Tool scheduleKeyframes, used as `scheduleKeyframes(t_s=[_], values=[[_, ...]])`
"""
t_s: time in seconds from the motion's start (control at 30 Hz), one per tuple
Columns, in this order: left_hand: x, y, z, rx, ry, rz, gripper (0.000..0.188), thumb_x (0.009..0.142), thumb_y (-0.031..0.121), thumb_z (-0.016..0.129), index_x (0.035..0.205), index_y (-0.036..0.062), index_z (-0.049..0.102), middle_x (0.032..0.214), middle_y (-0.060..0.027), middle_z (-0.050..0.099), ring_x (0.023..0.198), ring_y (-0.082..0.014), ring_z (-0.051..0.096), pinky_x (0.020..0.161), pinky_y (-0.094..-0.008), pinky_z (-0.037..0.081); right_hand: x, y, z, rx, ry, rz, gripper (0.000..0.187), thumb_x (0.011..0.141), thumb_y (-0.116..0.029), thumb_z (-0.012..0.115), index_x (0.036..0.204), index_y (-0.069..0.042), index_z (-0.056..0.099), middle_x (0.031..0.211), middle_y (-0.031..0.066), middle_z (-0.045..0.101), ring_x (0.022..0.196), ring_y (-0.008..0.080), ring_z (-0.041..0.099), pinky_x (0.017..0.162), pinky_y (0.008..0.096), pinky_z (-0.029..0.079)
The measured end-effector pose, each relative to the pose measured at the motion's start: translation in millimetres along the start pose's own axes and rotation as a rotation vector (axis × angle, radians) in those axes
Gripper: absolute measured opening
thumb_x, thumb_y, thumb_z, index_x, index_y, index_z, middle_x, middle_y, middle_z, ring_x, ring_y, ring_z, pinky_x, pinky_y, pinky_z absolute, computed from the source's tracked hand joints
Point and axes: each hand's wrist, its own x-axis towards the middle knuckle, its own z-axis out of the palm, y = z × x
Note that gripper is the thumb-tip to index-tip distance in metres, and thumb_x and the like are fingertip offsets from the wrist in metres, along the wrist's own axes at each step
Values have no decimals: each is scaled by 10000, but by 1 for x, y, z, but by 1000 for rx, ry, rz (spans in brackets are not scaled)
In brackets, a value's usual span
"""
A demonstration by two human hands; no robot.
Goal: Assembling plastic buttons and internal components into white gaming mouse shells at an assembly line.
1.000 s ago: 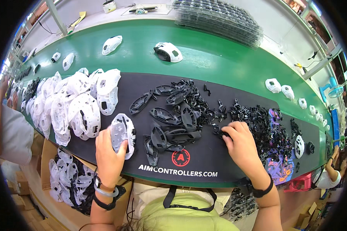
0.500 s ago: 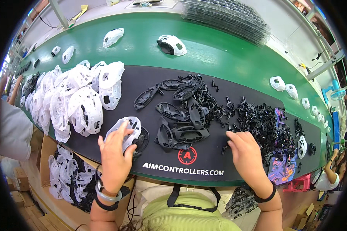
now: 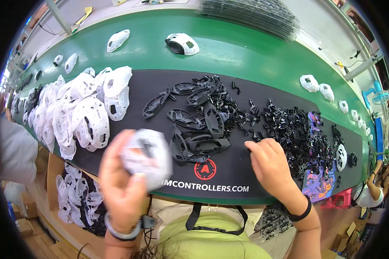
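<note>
A white plastic shell with cut-out openings is in my left hand, fingers behind it and thumb at its near edge; motion blurs it. My right hand hovers over the black mat, fingertips pinched together, and whatever may be between them is hidden. Between the hands lie several black oval plastic frames. Past the right fingertips spreads a heap of small black plastic parts. Left of the frames, many white shells are piled up.
On the green belt sit more white shells, one with a black part. A cardboard box of white and black pieces stands below the left edge. Clear plastic trays are stacked at the back. Other people work at both sides.
My left hand has lifted the white shell off the mat towards me, turning it. My right hand has shifted slightly left, still pinched. The whole view has moved a little.
</note>
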Motion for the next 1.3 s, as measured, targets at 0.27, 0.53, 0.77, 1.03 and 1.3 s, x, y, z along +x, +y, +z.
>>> scheduleKeyframes(t_s=[0.27,0.53,0.77,1.03,1.3], values=[[-4,-23,52,-345,-371,-410,480,812,-29,559,1243,-51,351,1155,-125,487,1034,-179,515,890,-309,440,26,-56,-29,782,239,236,233,691,66,647,903,-29,637,784,81,595,664,160,586,568,248,478],[-6,-29,57,-231,-365,-324,447,798,-18,591,1215,-44,433,1116,-122,534,961,-136,540,840,-273,453,25,-57,-18,698,234,219,242,690,33,663,920,-34,624,812,86,563,680,174,572,569,249,467],[-4,-25,58,-276,-250,-447,279,843,65,515,1086,-65,476,942,-108,592,865,-146,570,807,-287,459,19,-50,5,862,98,286,593,769,-181,638,1230,36,334,1091,205,443,971,342,490,883,377,385],[-12,-34,65,-171,-311,-403,300,871,94,499,1128,-52,446,983,-84,570,907,-127,546,830,-261,424,7,-63,19,794,232,355,591,790,-79,590,1268,49,267,1001,217,442,846,332,526,731,353,456],[-19,-44,60,-355,-428,-744,297,824,46,580,1083,-22,450,1017,-77,550,941,-137,550,835,-280,451,-16,-17,2,491,219,194,400,723,-51,630,1102,-9,512,992,143,543,861,306,527,770,358,448]])
